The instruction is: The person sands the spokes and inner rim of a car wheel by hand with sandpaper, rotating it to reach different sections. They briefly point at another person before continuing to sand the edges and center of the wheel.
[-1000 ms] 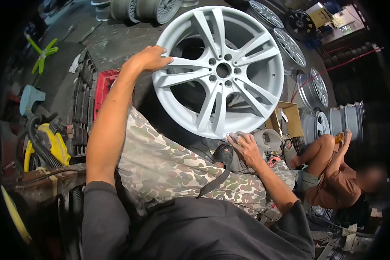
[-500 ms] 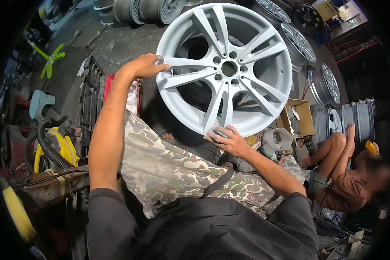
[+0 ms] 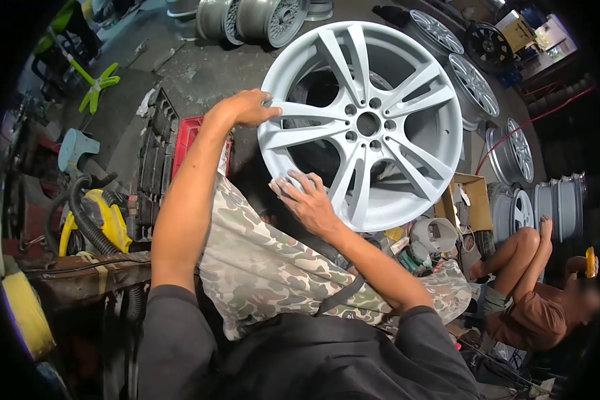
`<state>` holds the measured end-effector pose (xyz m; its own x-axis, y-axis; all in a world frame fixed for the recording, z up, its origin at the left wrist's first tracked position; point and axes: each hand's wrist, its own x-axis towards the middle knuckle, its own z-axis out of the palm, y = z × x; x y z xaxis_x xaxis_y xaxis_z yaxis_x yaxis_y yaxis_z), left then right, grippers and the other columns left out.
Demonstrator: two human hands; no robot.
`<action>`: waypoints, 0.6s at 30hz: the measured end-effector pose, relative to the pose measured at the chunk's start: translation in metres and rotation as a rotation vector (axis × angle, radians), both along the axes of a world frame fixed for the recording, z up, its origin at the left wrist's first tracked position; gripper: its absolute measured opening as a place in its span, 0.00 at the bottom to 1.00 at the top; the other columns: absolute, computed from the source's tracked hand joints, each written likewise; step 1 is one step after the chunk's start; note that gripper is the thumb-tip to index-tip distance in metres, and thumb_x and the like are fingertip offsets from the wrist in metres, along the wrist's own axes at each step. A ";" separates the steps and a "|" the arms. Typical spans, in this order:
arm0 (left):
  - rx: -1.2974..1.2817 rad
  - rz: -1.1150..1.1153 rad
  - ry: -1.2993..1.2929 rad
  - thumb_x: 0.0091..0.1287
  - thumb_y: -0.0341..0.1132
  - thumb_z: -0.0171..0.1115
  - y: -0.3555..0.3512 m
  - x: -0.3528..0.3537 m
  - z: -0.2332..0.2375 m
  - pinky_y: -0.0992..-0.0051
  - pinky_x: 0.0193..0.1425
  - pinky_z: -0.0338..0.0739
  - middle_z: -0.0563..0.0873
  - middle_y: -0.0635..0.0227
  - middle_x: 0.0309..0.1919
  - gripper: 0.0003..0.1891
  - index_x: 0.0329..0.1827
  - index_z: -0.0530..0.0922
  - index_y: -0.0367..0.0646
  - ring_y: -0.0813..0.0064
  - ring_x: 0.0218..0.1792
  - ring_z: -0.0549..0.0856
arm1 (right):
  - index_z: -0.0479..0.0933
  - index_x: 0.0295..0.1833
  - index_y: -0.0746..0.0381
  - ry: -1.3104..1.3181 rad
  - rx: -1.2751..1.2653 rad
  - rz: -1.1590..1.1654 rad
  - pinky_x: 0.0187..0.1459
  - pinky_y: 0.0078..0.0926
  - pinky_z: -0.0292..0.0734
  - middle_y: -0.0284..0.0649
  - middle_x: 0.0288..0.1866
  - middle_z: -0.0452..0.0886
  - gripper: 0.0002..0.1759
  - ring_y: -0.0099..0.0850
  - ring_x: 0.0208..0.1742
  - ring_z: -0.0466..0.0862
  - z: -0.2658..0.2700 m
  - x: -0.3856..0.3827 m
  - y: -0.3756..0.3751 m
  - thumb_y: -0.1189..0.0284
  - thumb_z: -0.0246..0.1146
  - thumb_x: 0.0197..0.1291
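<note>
A large pale grey alloy wheel rim (image 3: 369, 125) with paired spokes faces me, tilted. My left hand (image 3: 243, 109) is closed on its left edge, thumb over the front beside a spoke. My right hand (image 3: 308, 202) lies against the lower-left edge, fingers spread and fingertips coated in grey dust. Whether something thin sits under those fingers is hidden. Behind the spokes a dark round tyre-like shape (image 3: 313, 93) shows. Camouflage-patterned cloth (image 3: 267, 260) covers my lap just below the wheel.
More wheel rims (image 3: 473, 87) stand along the right and at the top. At right a person (image 3: 527, 307) sits holding a yellow object (image 3: 590, 261). A cardboard box (image 3: 472, 200), red crate (image 3: 188, 143), yellow machine (image 3: 103, 220) with black hose and light-blue stool (image 3: 77, 148) surround me.
My right hand has slid along the rim's edge from the bottom to the lower left. My left hand keeps its grip. The whole view has shifted, placing the wheel further right and lower.
</note>
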<state>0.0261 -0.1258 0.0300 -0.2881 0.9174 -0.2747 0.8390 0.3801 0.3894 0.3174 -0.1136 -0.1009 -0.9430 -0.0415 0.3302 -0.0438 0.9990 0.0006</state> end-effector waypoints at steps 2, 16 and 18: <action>0.031 0.033 -0.049 0.73 0.61 0.64 -0.004 0.000 -0.001 0.58 0.73 0.76 0.83 0.37 0.66 0.40 0.75 0.76 0.35 0.43 0.67 0.84 | 0.82 0.70 0.57 0.075 -0.065 -0.070 0.74 0.49 0.66 0.34 0.73 0.73 0.27 0.38 0.80 0.68 0.000 -0.006 -0.002 0.65 0.60 0.66; 0.133 -0.051 -0.039 0.76 0.61 0.61 -0.014 -0.007 -0.025 0.57 0.76 0.73 0.82 0.37 0.67 0.39 0.74 0.76 0.32 0.41 0.69 0.82 | 0.77 0.75 0.55 0.161 -0.090 -0.030 0.71 0.50 0.63 0.35 0.68 0.78 0.30 0.41 0.76 0.71 -0.006 -0.043 0.013 0.68 0.62 0.66; 0.135 -0.041 -0.037 0.76 0.61 0.61 -0.015 -0.002 -0.020 0.56 0.76 0.74 0.82 0.37 0.66 0.40 0.74 0.76 0.31 0.41 0.69 0.82 | 0.77 0.75 0.57 0.116 -0.110 -0.075 0.71 0.49 0.64 0.37 0.72 0.76 0.31 0.43 0.75 0.71 -0.001 -0.052 0.002 0.68 0.64 0.65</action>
